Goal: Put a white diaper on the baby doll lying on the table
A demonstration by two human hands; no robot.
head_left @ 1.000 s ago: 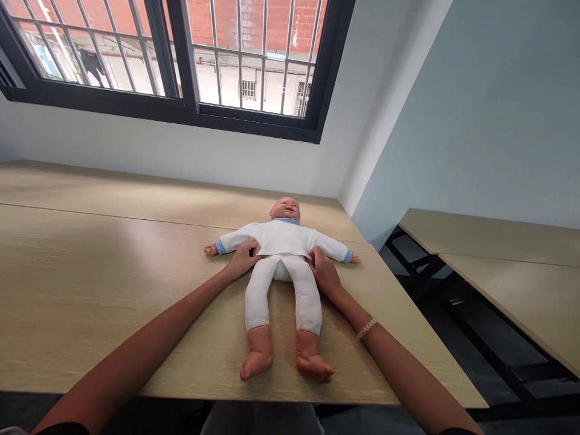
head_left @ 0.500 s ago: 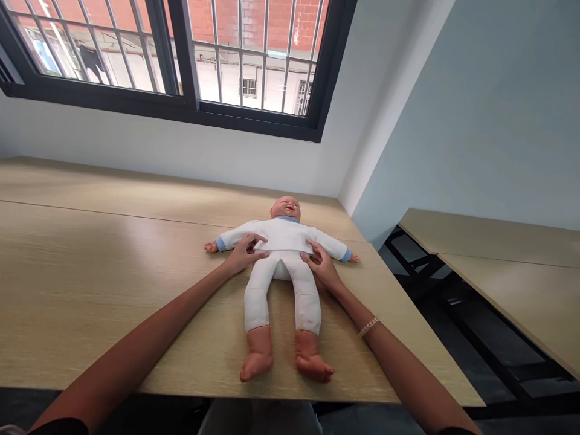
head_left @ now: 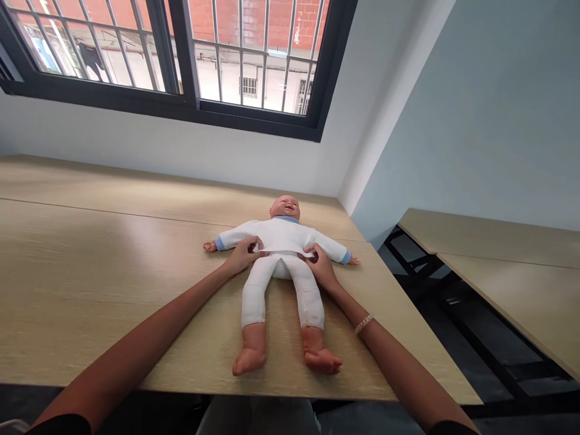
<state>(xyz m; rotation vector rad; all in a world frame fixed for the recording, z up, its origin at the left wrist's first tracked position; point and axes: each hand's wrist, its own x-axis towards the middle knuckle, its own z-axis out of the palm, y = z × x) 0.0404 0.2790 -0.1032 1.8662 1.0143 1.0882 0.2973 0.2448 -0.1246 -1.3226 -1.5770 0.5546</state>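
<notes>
A baby doll in a white shirt and white trousers lies on its back on the wooden table, head towards the window, arms spread. My left hand pinches the hem of the white shirt at the doll's right hip. My right hand pinches the same hem at the other hip; a bead bracelet is on that wrist. The doll's bare feet point towards me, near the table's front edge.
A barred window runs along the wall behind the table. The table's right edge drops to a dark floor gap. A second wooden table stands at the right.
Both hands have shifted from flat on the doll's hips to pinching the shirt hem. The doll's legs have spread a little wider.
</notes>
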